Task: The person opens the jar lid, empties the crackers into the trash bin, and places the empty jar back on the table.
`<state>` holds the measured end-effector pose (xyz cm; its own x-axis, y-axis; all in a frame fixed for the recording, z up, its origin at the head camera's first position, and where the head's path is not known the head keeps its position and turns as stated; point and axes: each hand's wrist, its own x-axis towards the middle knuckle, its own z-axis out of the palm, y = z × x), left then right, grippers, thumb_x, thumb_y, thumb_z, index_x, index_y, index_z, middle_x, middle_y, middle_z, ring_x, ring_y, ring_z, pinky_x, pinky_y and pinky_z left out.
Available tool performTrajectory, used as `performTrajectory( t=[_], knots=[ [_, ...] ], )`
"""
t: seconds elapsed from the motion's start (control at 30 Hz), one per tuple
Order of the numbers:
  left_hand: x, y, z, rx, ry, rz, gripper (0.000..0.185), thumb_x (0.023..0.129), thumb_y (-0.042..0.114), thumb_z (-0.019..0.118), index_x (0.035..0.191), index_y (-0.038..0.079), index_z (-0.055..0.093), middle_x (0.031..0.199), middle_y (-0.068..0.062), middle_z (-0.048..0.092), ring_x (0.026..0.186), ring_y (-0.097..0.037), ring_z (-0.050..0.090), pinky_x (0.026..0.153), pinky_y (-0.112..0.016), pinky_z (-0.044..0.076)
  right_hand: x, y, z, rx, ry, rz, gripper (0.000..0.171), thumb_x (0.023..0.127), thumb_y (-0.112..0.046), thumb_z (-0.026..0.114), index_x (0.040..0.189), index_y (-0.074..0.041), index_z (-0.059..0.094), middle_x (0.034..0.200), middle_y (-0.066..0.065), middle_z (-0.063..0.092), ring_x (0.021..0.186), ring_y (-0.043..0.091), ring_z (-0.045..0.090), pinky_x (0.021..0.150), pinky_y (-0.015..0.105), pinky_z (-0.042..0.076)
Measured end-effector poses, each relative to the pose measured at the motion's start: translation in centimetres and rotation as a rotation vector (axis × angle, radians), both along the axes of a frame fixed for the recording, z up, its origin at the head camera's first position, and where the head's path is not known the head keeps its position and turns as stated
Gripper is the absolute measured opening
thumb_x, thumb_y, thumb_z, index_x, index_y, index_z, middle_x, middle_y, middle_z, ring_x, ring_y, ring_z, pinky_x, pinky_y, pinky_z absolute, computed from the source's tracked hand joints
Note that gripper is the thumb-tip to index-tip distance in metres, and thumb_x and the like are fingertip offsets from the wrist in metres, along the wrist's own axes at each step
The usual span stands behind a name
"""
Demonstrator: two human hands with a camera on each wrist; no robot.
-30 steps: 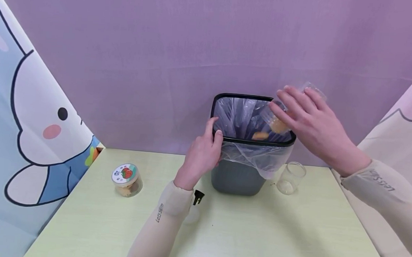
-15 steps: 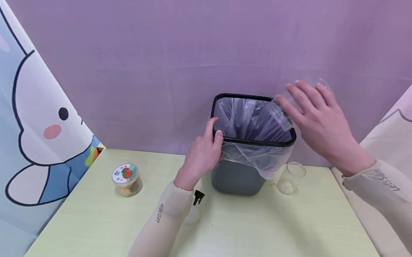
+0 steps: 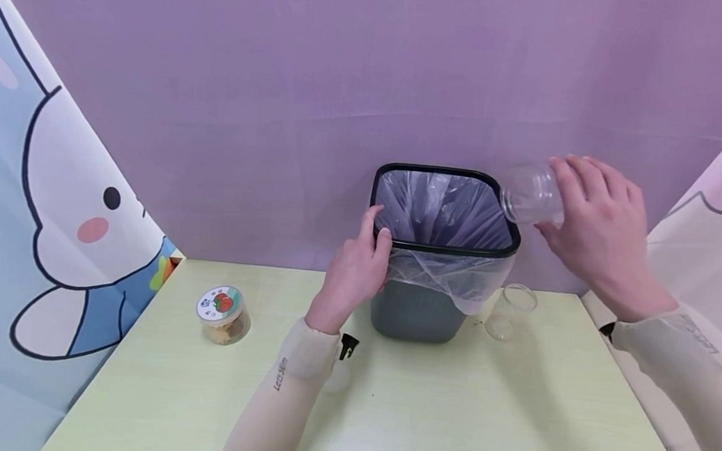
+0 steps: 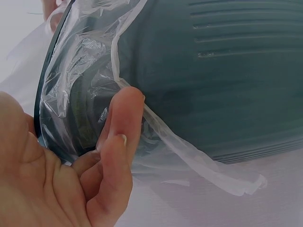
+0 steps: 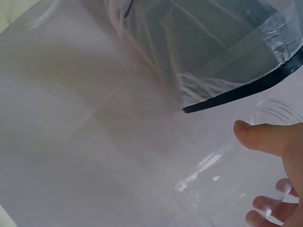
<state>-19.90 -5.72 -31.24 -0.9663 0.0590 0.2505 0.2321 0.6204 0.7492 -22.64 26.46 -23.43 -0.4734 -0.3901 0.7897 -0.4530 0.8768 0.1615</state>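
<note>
The right hand grips a clear plastic jar lying sideways, mouth toward the bin, just beside its right rim; the left hand pinches the left rim.

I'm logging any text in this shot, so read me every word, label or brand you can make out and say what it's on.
"Let's Slim": printed along the left sleeve, small but legible.
Grey print on the right sleeve: seen upside down and blurred, cannot be read here.
Round label on the lidded jar: a strawberry picture with tiny characters, too small to read.
No print shows on the bin, the clear jar in the right hand, or the empty jar.
</note>
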Motion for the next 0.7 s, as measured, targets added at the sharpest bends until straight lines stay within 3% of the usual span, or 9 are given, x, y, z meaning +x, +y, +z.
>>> performTrajectory(
  t=[0.17, 0.3, 0.4, 0.53, 0.7],
  knots=[
    [-0.1, 0.0, 0.0, -0.006, 0.005, 0.000, 0.052, 0.107, 0.044, 0.026, 0.156, 0.031, 0.020, 0.053, -0.001, 0.058, 0.042, -0.017, 0.058, 0.048, -0.041, 0.044, 0.1, 1.7, -1.1, -0.134, -0.136, -0.076, 0.092, 0.060, -0.017, 0.091, 0.141, -0.002, 0.049, 0.133, 0.027, 0.053, 0.116, 0.052, 0.047, 0.089, 0.067, 0.037],
    [-0.2, 0.1, 0.0, -0.006, 0.008, -0.002, 0.052, 0.107, 0.045, 0.026, 0.156, 0.030, 0.020, 0.052, -0.001, 0.057, 0.042, -0.018, 0.057, 0.047, -0.041, 0.044, 0.2, 3.4, -2.3, -0.294, -0.348, -0.165, 0.099, 0.066, -0.024, 0.091, 0.147, 0.001, 0.041, 0.136, 0.032, 0.048, 0.120, 0.055, 0.042, 0.097, 0.068, 0.032],
    [-0.3, 0.1, -0.1, -0.012, 0.015, -0.003, 0.052, 0.107, 0.045, 0.026, 0.156, 0.029, 0.020, 0.052, -0.001, 0.057, 0.042, -0.018, 0.057, 0.047, -0.041, 0.044, 0.3, 4.9, -3.6, -0.406, -0.481, -0.225, 0.099, 0.072, -0.033, 0.089, 0.148, 0.003, 0.037, 0.135, 0.033, 0.048, 0.120, 0.054, 0.042, 0.094, 0.069, 0.033],
    [-0.3, 0.2, -0.1, -0.020, 0.019, 0.001, 0.052, 0.107, 0.044, 0.027, 0.156, 0.029, 0.021, 0.051, 0.000, 0.057, 0.042, -0.017, 0.057, 0.048, -0.041, 0.044, 0.4, 6.6, -6.0, -0.548, -0.611, -0.242, 0.096, 0.078, -0.043, 0.084, 0.147, 0.003, 0.037, 0.135, 0.033, 0.049, 0.118, 0.053, 0.046, 0.089, 0.068, 0.036],
    [-0.3, 0.1, -0.2, -0.010, 0.015, 0.002, 0.052, 0.107, 0.044, 0.027, 0.156, 0.029, 0.021, 0.052, 0.000, 0.058, 0.042, -0.016, 0.058, 0.049, -0.040, 0.045, 0.4, 8.1, -10.0, -0.750, -0.747, -0.220, 0.106, 0.082, -0.047, 0.079, 0.154, 0.004, 0.019, 0.150, 0.034, 0.035, 0.129, 0.055, 0.039, 0.099, 0.070, 0.033]
  ],
)
